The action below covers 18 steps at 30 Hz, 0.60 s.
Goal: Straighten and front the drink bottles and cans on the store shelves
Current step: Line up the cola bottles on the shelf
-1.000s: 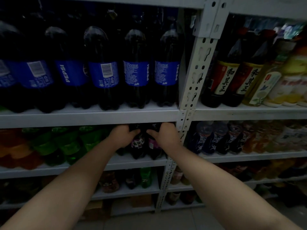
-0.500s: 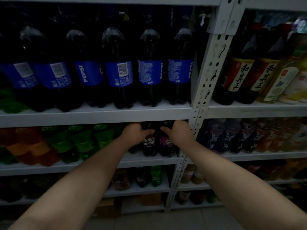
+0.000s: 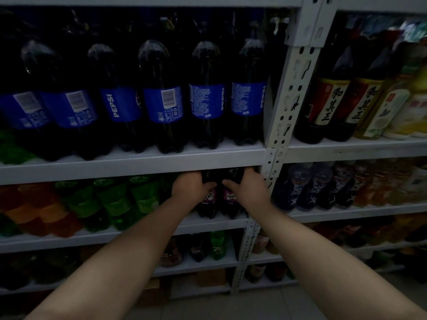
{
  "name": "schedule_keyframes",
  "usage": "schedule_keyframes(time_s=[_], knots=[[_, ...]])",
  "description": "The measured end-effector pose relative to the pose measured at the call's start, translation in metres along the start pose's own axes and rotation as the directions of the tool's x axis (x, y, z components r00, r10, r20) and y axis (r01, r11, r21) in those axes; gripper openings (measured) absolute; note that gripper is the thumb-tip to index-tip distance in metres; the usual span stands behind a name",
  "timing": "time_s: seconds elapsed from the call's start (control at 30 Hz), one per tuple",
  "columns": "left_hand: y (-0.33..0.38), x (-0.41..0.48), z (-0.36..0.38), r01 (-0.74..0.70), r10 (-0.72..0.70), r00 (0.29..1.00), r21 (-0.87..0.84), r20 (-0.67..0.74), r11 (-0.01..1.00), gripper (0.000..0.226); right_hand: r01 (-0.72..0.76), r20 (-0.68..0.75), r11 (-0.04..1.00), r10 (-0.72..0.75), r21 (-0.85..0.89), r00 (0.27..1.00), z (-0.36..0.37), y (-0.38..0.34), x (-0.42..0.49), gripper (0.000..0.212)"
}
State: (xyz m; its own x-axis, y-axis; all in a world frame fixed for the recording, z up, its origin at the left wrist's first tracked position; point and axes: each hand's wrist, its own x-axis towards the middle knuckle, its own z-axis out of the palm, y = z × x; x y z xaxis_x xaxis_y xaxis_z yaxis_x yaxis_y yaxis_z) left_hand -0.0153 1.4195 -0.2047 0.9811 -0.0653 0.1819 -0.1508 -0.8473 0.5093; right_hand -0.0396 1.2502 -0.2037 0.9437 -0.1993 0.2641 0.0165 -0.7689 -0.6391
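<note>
Step in hand: fronting two dark soda bottles at the right end of the second shelf, left bay. The left hand has its fingers curled round the shoulder of the left purple-label bottle. The right hand grips the right purple-label bottle the same way, just beside the white upright post. Both bottles are upright, side by side and near the front edge. Their caps are hidden under the shelf above.

Next move, as I judge it: twist each bottle so its purple label faces out, then draw both flush with the edge. Headroom is low, so keep them upright.

Writing, left to right:
- The Pepsi bottles on the upper shelf are mixed. The two at far left show barcodes, the third reads PEPSI, the fourth shows a barcode, and the last two show fine print with PEPSI at the side. They need turning.
- The orange bottles and green bottles have labels too blurred to read.
- The purple labels are too dim to read, possibly grape soda.
- In the right bay, the tea bottles read 和其正. The blue-label bottles below them are unreadable.
</note>
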Motion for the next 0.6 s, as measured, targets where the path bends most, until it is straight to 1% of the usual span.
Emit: schedule_keyframes(time_s=[0.03,0.07,0.13,0.17,0.2,0.27,0.3,0.4,0.43,0.47,0.5,0.53,0.57,0.6], knots=[[-0.003,0.002,-0.003,-0.015,0.015,0.999,0.008,0.032,1.0,0.054,0.008,-0.005,1.0,-0.008,-0.021,1.0,0.001,-0.003,-0.001,0.056],[-0.005,0.003,-0.006,-0.03,0.029,0.998,0.018,0.061,0.999,0.055,0.019,0.019,1.0,-0.019,-0.003,1.0,0.001,-0.005,-0.001,0.051],[-0.01,0.005,-0.011,-0.047,0.044,0.993,0.021,0.109,0.999,0.057,0.024,0.106,0.993,-0.036,0.12,0.994,0.0,-0.007,0.003,0.025],[-0.011,0.006,-0.012,-0.05,0.048,0.991,0.018,0.125,0.999,0.058,0.006,0.163,0.989,-0.031,0.151,0.986,-0.003,-0.007,0.006,0.014],[-0.011,0.007,-0.013,-0.054,0.052,0.99,0.013,0.135,0.998,0.058,-0.006,0.204,0.988,-0.026,0.155,0.979,-0.006,-0.006,0.009,0.011],[-0.011,0.008,-0.014,-0.055,0.056,0.989,-0.009,0.136,0.998,0.059,-0.012,0.22,0.992,-0.016,0.123,0.975,-0.007,-0.002,0.014,0.024],[-0.011,0.008,-0.013,-0.049,0.051,0.99,-0.024,0.131,0.999,0.059,-0.006,0.19,0.995,-0.013,0.099,0.982,-0.006,-0.002,0.013,0.032],[-0.011,0.005,-0.012,-0.024,0.029,0.996,-0.054,0.089,0.998,0.061,0.037,0.017,0.999,-0.037,-0.015,0.999,0.002,-0.008,0.004,0.057],[-0.012,0.005,-0.012,-0.018,0.023,0.997,-0.063,0.077,0.998,0.062,0.059,-0.005,0.998,-0.059,-0.016,0.998,0.006,-0.01,0.002,0.064],[-0.012,0.004,-0.011,-0.016,0.021,0.997,-0.074,0.072,0.997,0.064,0.069,0.027,0.997,-0.069,0.021,0.997,0.008,-0.011,0.001,0.067],[-0.013,0.003,-0.011,-0.017,0.022,0.997,-0.08,0.07,0.997,0.064,0.06,0.09,0.994,-0.069,0.093,0.994,0.008,-0.011,0.002,0.062],[-0.012,0.003,-0.011,-0.02,0.025,0.997,-0.073,0.067,0.997,0.064,0.036,0.162,0.987,-0.062,0.154,0.985,0.006,-0.009,0.005,0.05],[-0.012,0.003,-0.011,-0.021,0.024,0.998,-0.061,0.063,0.998,0.063,0.011,0.224,0.985,-0.05,0.173,0.973,0.002,-0.006,0.007,0.037],[-0.012,0.003,-0.011,-0.022,0.025,0.998,-0.052,0.057,0.998,0.063,0.006,0.246,0.989,-0.043,0.149,0.968,-0.002,-0.003,0.009,0.029]])
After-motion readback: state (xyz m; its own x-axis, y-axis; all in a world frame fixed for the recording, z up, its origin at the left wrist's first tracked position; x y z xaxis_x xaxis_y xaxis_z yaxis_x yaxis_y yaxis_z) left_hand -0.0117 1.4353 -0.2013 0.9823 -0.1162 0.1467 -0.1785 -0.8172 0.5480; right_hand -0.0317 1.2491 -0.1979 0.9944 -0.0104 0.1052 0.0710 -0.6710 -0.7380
